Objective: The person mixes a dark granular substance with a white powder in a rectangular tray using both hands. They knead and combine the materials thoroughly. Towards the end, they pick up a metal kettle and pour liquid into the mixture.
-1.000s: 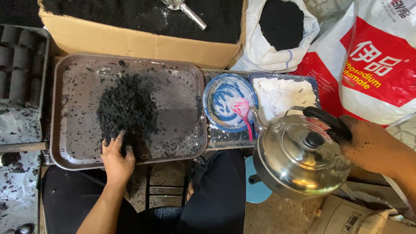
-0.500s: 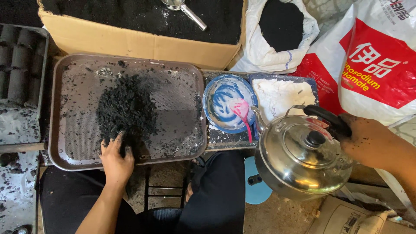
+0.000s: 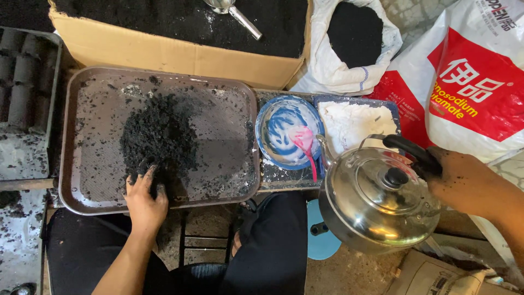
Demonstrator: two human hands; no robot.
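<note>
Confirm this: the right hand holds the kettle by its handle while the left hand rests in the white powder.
Wrong on one count. The head view shows the left hand in the black pile on the tray, not in the white powder. The right hand does hold the kettle by its handle.

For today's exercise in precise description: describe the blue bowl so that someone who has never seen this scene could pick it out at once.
Start at the big brown tray holding the heap of black powder. Just beyond the tray's right edge sits a round blue bowl, between the tray and a flat container of white powder. It alone is round, smeared white inside, with a pink spoon resting in it.
</note>
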